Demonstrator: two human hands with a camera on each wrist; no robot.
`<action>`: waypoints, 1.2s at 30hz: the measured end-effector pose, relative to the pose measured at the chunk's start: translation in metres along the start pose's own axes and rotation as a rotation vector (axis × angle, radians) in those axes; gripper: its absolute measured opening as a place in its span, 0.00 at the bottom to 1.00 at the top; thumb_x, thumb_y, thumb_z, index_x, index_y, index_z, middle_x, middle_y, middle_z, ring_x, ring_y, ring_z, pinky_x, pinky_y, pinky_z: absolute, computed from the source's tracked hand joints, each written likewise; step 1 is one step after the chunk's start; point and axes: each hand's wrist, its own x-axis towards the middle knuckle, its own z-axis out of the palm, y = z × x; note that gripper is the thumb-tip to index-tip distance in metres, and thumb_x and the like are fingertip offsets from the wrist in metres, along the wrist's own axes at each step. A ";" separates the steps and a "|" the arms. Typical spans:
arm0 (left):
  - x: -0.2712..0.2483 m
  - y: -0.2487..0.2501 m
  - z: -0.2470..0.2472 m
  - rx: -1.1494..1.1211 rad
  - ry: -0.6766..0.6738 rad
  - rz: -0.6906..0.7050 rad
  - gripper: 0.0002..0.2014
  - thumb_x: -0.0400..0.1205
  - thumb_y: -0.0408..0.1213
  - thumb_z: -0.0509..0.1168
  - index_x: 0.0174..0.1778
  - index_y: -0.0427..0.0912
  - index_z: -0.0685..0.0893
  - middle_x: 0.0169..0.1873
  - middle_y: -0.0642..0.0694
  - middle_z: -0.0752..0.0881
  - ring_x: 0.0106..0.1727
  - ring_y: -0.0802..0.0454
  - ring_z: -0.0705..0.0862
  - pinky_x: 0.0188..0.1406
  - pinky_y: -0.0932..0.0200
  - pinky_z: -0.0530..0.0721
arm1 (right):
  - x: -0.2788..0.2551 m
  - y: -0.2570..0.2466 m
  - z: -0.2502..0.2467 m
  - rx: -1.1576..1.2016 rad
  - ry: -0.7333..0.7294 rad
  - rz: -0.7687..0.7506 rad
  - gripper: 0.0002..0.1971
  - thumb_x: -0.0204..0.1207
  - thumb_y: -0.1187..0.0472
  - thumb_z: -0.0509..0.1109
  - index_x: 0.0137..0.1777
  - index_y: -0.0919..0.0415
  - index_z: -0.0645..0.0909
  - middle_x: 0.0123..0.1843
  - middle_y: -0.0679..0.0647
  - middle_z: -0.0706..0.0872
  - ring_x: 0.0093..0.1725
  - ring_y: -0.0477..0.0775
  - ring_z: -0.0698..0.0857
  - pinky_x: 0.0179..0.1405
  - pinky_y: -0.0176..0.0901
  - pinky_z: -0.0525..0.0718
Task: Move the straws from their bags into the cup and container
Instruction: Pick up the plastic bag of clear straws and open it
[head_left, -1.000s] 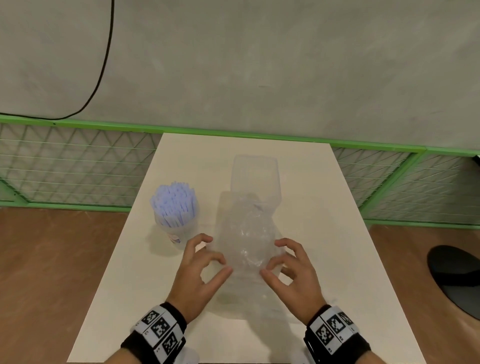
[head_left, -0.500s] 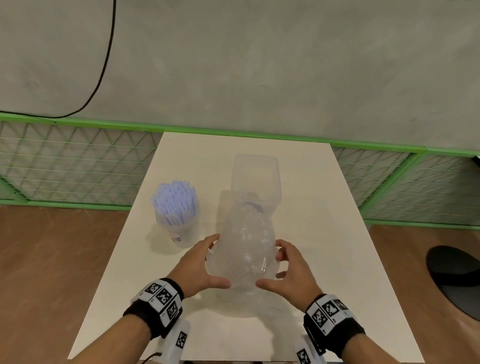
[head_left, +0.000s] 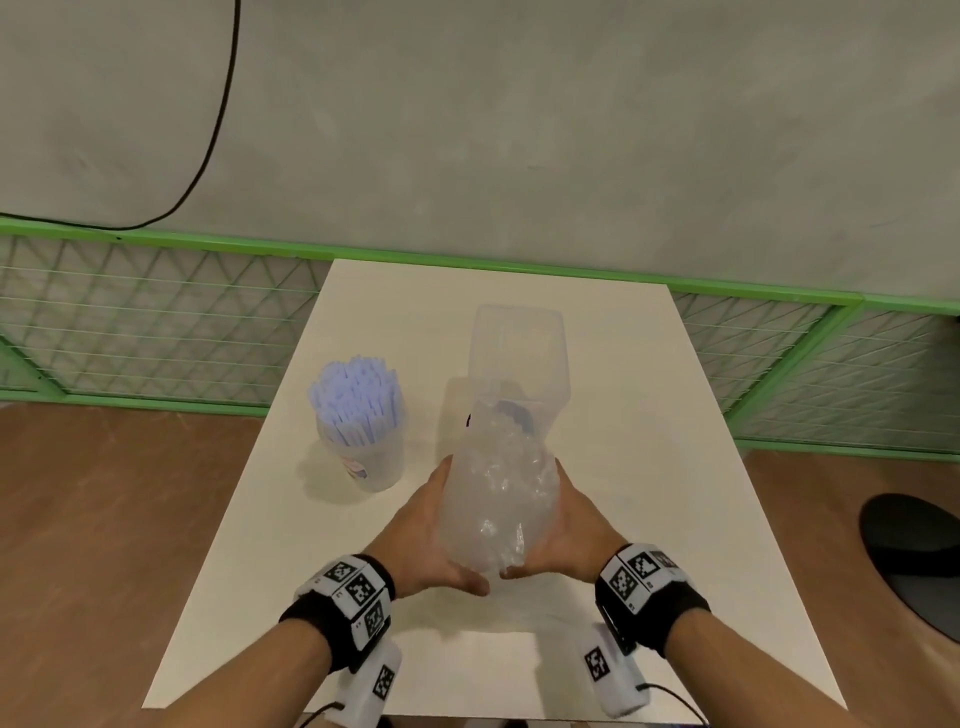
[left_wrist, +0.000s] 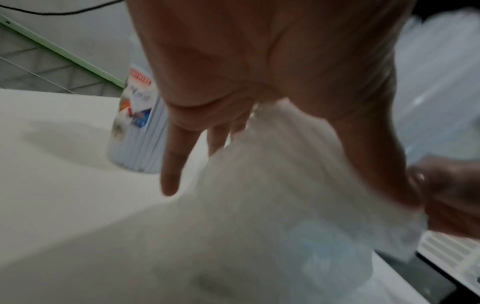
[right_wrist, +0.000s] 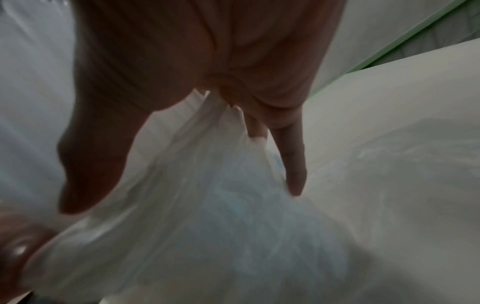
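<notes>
A crumpled clear plastic bag (head_left: 498, 499) is held between my two hands above the near middle of the white table (head_left: 649, 467). My left hand (head_left: 421, 535) grips its left side and my right hand (head_left: 576, 530) its right side, thumbs meeting under it. In the left wrist view the bag (left_wrist: 272, 185) runs between thumb and fingers of the left hand (left_wrist: 246, 61); the right wrist view shows the same for the bag (right_wrist: 207, 205) and right hand (right_wrist: 207, 51). What the bag contains is unclear. A clear cup (head_left: 363, 447) packed with pale blue straws (head_left: 356, 400) stands left. An open clear container (head_left: 519, 353) stands behind the bag.
A green mesh fence (head_left: 156, 332) runs behind and beside the table. A black cable (head_left: 218, 130) hangs on the grey wall. A dark round object (head_left: 914, 561) lies on the wooden floor at the right. The cup (left_wrist: 137, 133) is close to my left fingers.
My hands closed in from both sides on the bag lying on the table, gathered it into a narrower crumpled bundle and raised it slightly.
</notes>
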 end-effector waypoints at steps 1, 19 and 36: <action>-0.002 -0.003 0.004 -0.017 0.025 -0.001 0.69 0.49 0.52 0.88 0.80 0.70 0.49 0.69 0.66 0.76 0.68 0.67 0.77 0.64 0.64 0.79 | -0.002 -0.001 0.004 0.006 0.032 0.005 0.55 0.45 0.54 0.92 0.64 0.24 0.58 0.65 0.34 0.77 0.64 0.34 0.78 0.59 0.34 0.80; 0.001 -0.021 0.000 -0.272 0.016 -0.127 0.57 0.52 0.44 0.90 0.76 0.52 0.67 0.66 0.55 0.83 0.68 0.63 0.80 0.69 0.57 0.81 | -0.001 0.020 0.034 0.064 0.322 0.019 0.55 0.48 0.46 0.90 0.76 0.40 0.64 0.69 0.34 0.78 0.69 0.35 0.77 0.70 0.44 0.79; 0.007 0.000 0.012 -0.257 0.277 0.013 0.52 0.56 0.36 0.89 0.72 0.51 0.67 0.61 0.64 0.79 0.60 0.80 0.77 0.54 0.85 0.72 | 0.006 0.006 0.033 0.045 0.379 0.168 0.46 0.44 0.42 0.89 0.65 0.39 0.73 0.51 0.29 0.84 0.51 0.22 0.81 0.45 0.14 0.74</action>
